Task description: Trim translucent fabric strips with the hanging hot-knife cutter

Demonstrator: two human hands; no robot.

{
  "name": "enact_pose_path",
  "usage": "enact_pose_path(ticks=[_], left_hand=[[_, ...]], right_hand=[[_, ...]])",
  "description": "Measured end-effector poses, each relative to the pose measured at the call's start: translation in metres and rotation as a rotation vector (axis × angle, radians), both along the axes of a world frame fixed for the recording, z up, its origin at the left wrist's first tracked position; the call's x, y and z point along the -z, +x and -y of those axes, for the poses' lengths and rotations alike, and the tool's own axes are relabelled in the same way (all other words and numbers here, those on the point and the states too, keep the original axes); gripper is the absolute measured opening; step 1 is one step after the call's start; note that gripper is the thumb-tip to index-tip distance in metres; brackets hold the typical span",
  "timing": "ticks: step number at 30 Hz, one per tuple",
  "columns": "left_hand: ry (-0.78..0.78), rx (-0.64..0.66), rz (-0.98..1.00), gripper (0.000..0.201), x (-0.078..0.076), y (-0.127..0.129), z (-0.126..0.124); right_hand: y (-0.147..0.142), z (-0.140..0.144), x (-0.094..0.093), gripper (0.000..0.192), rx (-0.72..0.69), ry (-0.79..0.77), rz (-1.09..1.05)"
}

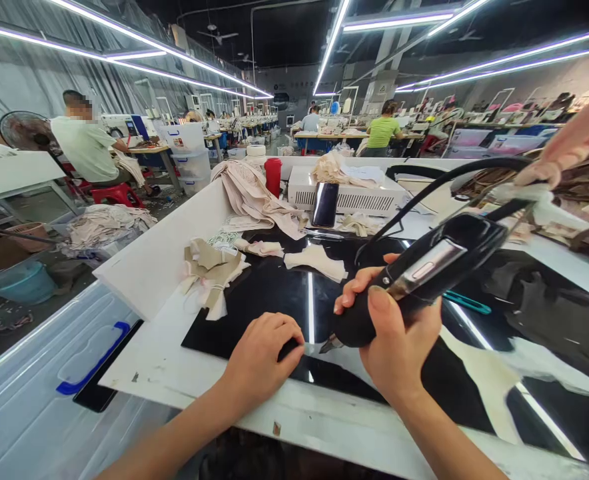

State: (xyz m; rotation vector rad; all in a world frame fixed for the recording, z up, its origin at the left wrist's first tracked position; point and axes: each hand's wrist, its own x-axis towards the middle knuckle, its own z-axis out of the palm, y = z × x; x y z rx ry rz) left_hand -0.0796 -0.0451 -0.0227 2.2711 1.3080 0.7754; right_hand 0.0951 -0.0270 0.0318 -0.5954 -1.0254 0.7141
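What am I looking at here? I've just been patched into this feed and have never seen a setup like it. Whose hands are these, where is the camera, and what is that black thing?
There is one picture, from a camera worn on a person's head, looking forward and down at their own two bare hands. No robot is involved.

The right hand grips a black corded handheld tool, its pointed tip aimed down at a glossy black work surface. The left hand lies curled on that surface, just beside the tip; whether it pins anything down is hard to tell.

Further back lie beige fabric pieces, a phone leaning against a white box, and a red cup. Beyond, other people sit at tables in a large workshop.
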Motion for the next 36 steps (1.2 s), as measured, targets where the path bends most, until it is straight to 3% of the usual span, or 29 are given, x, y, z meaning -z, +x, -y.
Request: enact_pose_path(ticks=[14,18,24,36], left_hand=[[0.038,-0.040,0.016,0.020,0.002,0.000,0.000],[0.156,0.038,0.004,0.014,0.002,-0.007,0.006],[0.491,0.165,-0.178,0.019,0.007,-0.018,0.013],[0.432,0.159,-0.133,0.024,0.005,-0.018,0.013]], right_hand=[[-0.017,-0.012,0.013,0.033,-0.061,0.051,-0.004],[-0.017,-0.012,0.012,0.036,-0.069,0.051,-0.006],[-0.019,-0.011,0.010,0.033,-0.063,0.050,-0.020],[-0.020,-0.013,0.010,0.034,-0.063,0.036,-0.027]])
